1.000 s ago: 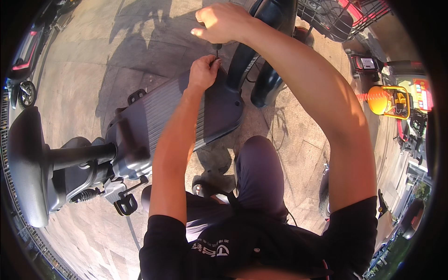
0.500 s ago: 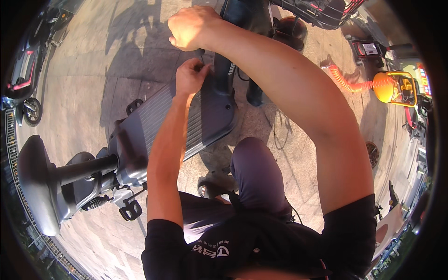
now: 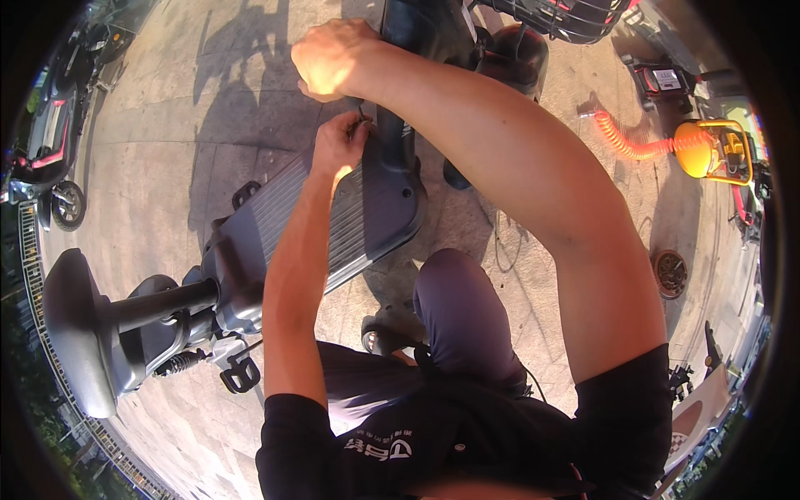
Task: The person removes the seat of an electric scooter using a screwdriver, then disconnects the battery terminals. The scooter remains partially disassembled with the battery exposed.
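Observation:
An electric scooter lies under my arms, its ribbed grey footboard (image 3: 292, 212) running from the black front column (image 3: 398, 137) back to the dark seat (image 3: 79, 325). My left hand (image 3: 340, 143) is closed in a pinch beside the foot of the column; what its fingertips hold is too small to make out. Just above it, my right hand (image 3: 335, 58) is curled into a fist against the column's left side. A short thin dark rod (image 3: 361, 107) shows between the two hands. Whatever lies inside the right fist is hidden.
A black wire basket (image 3: 558, 18) tops the scooter's front. To the right stand a yellow round machine (image 3: 693, 150) with a coiled orange hose (image 3: 629, 146) and a dark device with a screen (image 3: 667, 79). Another scooter (image 3: 50, 142) is parked at far left. My bent knee (image 3: 462, 300) is below.
Both hands stay by the column, the right one slightly lower and further left. The view has shifted a little, so the scooter's seat sits further right in the picture.

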Demonstrator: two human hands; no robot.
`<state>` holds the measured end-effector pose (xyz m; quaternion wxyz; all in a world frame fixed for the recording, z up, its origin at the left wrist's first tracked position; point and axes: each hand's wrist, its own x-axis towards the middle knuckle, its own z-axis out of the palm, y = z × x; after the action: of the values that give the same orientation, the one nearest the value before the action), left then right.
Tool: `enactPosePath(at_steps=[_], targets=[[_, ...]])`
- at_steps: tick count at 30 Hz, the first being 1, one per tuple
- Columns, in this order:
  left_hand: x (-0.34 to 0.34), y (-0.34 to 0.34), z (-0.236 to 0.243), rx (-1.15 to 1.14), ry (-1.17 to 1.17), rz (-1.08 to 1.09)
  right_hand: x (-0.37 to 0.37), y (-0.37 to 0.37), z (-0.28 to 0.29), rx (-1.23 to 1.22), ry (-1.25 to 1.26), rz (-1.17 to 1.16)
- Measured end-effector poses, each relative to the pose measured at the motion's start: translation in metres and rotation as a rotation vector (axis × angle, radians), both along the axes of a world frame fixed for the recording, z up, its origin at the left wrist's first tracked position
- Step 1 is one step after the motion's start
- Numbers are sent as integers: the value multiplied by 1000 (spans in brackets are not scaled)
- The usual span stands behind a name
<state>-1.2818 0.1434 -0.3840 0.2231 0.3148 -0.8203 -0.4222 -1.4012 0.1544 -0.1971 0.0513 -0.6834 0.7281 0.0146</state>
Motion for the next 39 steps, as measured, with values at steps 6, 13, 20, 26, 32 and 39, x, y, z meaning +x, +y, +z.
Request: enactPosePath(at_steps=[6,13,20,26,32,39], targets=[[-2,3,4,-66,-148,108,0,1,0,-17,-16,-2],[-2,2,9,-65,-80,84,-1,0,0,-18,-29,4],[1,4,9,-26,-56,63,-2,0,0,-17,-41,3],[-4,4,3,39,17,99,-2,-1,-1,-33,-39,6],[-3,7,3,-32,-62,156,0,-1,-1,-44,-41,12],[-5,6,-3,-55,63,122,-1,-1,-1,-72,-62,26]])
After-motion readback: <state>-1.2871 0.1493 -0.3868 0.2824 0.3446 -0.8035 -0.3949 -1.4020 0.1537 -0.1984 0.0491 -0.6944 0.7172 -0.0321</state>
